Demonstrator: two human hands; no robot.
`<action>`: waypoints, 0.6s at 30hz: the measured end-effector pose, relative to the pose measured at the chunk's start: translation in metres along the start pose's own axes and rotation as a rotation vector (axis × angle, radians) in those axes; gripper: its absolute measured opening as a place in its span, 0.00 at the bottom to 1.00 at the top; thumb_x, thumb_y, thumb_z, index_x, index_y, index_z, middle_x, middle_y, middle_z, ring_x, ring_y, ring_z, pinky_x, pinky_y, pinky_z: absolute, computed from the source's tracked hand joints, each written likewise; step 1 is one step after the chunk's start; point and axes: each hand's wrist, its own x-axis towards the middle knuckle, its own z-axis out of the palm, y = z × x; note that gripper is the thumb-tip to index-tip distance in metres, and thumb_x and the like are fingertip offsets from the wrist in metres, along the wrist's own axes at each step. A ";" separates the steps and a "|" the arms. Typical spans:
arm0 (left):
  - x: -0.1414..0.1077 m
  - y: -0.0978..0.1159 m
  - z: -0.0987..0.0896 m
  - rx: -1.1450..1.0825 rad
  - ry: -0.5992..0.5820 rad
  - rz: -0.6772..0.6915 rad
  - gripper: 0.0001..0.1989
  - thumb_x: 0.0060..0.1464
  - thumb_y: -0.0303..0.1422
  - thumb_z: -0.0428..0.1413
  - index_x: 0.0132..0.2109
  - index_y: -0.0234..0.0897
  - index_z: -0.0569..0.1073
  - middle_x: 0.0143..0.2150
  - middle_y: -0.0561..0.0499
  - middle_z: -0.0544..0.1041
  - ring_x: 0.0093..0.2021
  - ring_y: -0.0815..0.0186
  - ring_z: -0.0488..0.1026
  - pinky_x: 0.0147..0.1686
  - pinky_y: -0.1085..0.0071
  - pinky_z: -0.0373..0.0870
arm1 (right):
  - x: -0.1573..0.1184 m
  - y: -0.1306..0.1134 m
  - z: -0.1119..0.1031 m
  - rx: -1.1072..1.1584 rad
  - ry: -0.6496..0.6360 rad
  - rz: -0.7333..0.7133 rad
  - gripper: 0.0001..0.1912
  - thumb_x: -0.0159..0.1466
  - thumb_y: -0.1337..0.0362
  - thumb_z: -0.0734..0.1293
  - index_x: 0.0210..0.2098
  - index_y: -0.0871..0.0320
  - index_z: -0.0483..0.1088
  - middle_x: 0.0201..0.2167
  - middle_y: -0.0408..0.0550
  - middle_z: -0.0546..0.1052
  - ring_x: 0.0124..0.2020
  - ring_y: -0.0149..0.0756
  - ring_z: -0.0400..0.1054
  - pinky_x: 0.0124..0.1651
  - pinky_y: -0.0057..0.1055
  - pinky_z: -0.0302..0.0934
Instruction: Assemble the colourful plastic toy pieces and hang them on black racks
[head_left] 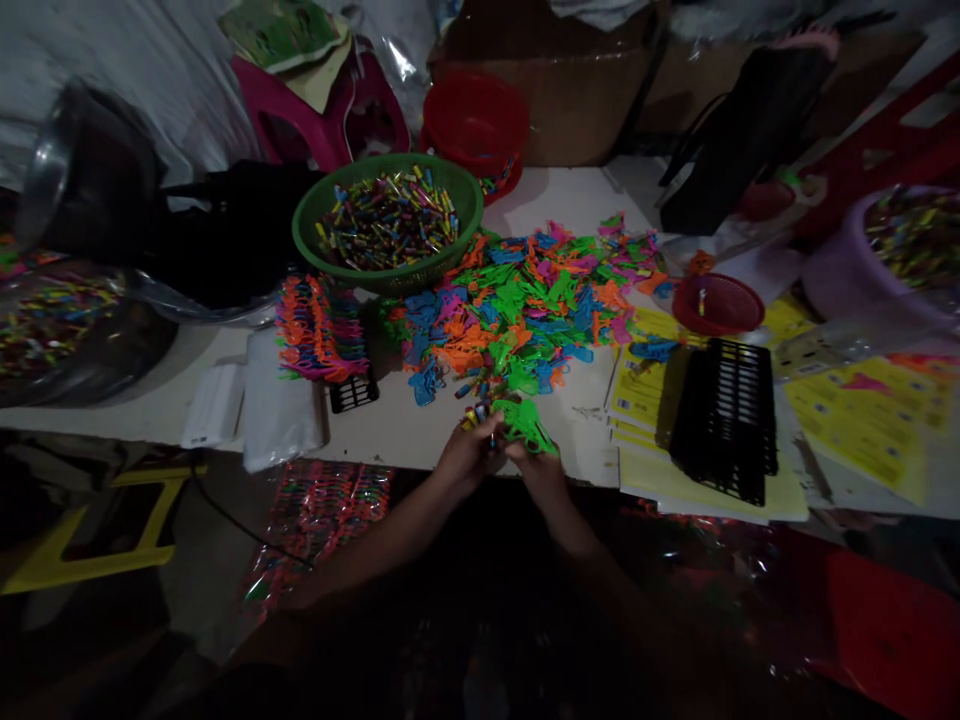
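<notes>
At the table's front edge, my right hand [541, 470] is closed around a bright green plastic toy gun [523, 422]. My left hand [466, 455] grips several small wrapped coloured sticks [472, 415] and meets the right hand at the toy gun. Just beyond both hands spreads a loose pile of toy guns [525, 290] in green, orange, blue and pink. Behind it to the left stands a green basket [304, 228] full of the same kind of small coloured sticks. What the inner fingers touch is too dark to make out.
Left are stacked toy guns [319, 330] on a black rack and clear plastic bags [281, 400]. Right lie black plastic racks [724, 420], yellow printed sheets [645, 385] and a small red basket [718, 305]. A red bowl [476, 115] and a purple tub [840, 250] stand farther back.
</notes>
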 end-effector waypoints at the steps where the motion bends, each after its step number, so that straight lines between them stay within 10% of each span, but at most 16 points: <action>1: -0.002 -0.003 0.002 0.035 -0.011 0.032 0.18 0.35 0.39 0.63 0.32 0.33 0.69 0.21 0.57 0.66 0.18 0.78 0.61 0.14 0.81 0.51 | 0.000 -0.001 0.006 0.033 0.141 0.008 0.19 0.55 0.50 0.62 0.39 0.57 0.70 0.40 0.50 0.75 0.42 0.39 0.68 0.43 0.34 0.62; 4: -0.007 -0.005 0.001 0.176 -0.014 0.101 0.22 0.36 0.39 0.63 0.39 0.34 0.70 0.21 0.58 0.66 0.18 0.77 0.61 0.15 0.80 0.52 | 0.010 -0.010 0.007 0.147 0.398 0.016 0.20 0.59 0.50 0.58 0.38 0.59 0.69 0.32 0.49 0.75 0.35 0.37 0.69 0.37 0.33 0.63; 10: -0.006 0.009 -0.010 0.346 -0.068 0.126 0.22 0.32 0.38 0.64 0.38 0.33 0.72 0.20 0.57 0.68 0.18 0.77 0.61 0.18 0.79 0.54 | 0.030 -0.034 -0.034 0.029 -0.339 0.076 0.12 0.52 0.54 0.67 0.28 0.57 0.72 0.23 0.42 0.74 0.28 0.34 0.67 0.36 0.31 0.61; 18: -0.001 0.005 -0.012 0.528 -0.092 0.268 0.17 0.33 0.36 0.64 0.35 0.34 0.75 0.32 0.52 0.76 0.31 0.69 0.69 0.32 0.74 0.65 | 0.020 -0.027 -0.035 -0.035 -0.282 0.197 0.13 0.49 0.54 0.67 0.20 0.59 0.69 0.18 0.41 0.70 0.24 0.31 0.62 0.29 0.27 0.58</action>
